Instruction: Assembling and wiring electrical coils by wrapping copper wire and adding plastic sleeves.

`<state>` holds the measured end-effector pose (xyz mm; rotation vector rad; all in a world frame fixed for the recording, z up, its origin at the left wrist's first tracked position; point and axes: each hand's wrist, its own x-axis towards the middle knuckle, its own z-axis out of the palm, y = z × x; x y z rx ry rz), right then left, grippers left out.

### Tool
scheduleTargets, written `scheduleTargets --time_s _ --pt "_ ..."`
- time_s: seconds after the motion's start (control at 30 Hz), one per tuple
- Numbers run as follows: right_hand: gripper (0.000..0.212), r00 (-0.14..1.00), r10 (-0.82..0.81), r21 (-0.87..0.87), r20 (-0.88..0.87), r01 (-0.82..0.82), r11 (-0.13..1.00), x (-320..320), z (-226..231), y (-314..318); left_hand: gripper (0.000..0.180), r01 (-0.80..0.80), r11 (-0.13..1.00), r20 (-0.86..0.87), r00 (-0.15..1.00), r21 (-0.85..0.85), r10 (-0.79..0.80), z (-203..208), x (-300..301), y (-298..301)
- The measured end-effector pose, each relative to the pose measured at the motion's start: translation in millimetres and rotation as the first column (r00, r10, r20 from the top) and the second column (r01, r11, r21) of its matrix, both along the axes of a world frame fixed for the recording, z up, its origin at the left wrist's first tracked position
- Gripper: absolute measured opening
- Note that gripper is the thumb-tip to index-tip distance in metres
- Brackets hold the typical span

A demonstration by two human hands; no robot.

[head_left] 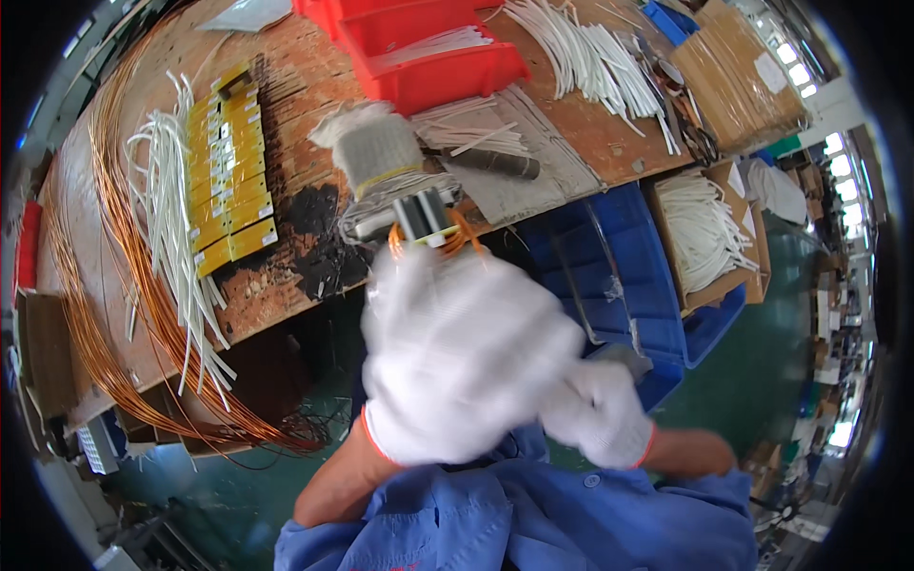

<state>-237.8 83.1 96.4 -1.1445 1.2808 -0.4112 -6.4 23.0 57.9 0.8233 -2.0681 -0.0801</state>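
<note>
Nearest in, the right hand (598, 411) in a white glove sits low, tucked against the bigger, blurry left hand (457, 357); can't tell what the right one grips. The left is closed around a small metal coil part (425, 217) with copper wire (455, 238) looped on it, sticking out just past its fingertips, long axis pointing away toward the wooden bench (305, 86). Farther back is a red bin (447, 71).

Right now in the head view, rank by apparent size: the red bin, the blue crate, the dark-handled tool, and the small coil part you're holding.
1. Blue crate
2. Red bin, though it is farther away, so unsure
3. Dark-handled tool
4. Small coil part, partly hidden by the left hand
</note>
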Motion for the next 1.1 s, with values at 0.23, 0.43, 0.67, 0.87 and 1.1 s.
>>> scheduleTargets --time_s 0.23,0.43,0.67,0.87,1.1 --pt "0.018 0.966 -0.078 -0.281 -0.248 0.005 0.96 -88.9 -121.0 152.6 0.016 0.522 0.821 0.358 0.739 0.232 -0.571 -8.2 -59.5 17.3" --pt "0.023 0.551 0.443 -0.019 -0.707 -0.641 0.767 -180.5 -205.8 208.3 0.011 0.554 0.804 0.401 0.701 0.213 -0.589 -23.8 -72.0 15.1" --pt "0.014 0.744 -0.402 -0.741 -0.534 -0.182 0.647 -196.2 -177.3 -85.3 0.012 0.561 0.794 0.382 0.698 0.233 -0.605 -13.2 -76.0 17.0" --pt "0.03 0.659 -0.453 -0.799 -0.6 -0.516 0.308 -150.4 -132.0 -340.5 0.013 0.571 0.791 0.35 0.711 0.22 -0.61 -11.3 -82.8 11.7" --pt "0.018 0.569 -0.207 -0.605 -0.796 -0.752 0.262 -146.9 -126.4 -422.5 0.014 0.574 0.786 0.357 0.701 0.231 -0.617 -10.4 -88.8 14.7"
